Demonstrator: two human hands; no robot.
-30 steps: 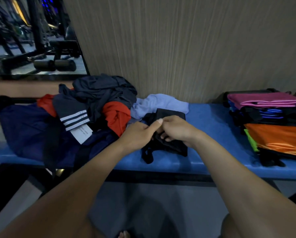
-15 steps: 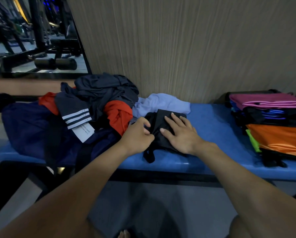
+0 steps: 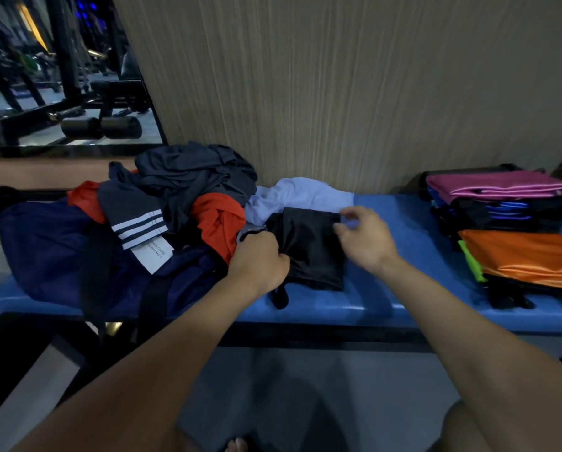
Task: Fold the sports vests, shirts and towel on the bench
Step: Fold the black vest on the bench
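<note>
Blue padded bench [image 3: 403, 230], unfolded clothes pile [image 3: 162, 216] left, black folded garment [image 3: 309, 249] centre, folded stack [image 3: 514, 230] right

1 head-worn wide-angle view, looking forward and down, close over bench [image 3: 387, 298]

Ribbed beige wall panel [image 3: 354, 93] behind — gym machines [image 3: 61, 93] dim at far left.

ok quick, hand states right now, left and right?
Left hand: curled, gripping the left edge of the black garment.
Right hand: open, fingers loosely bent over the garment's top right corner, holding nothing.
</note>
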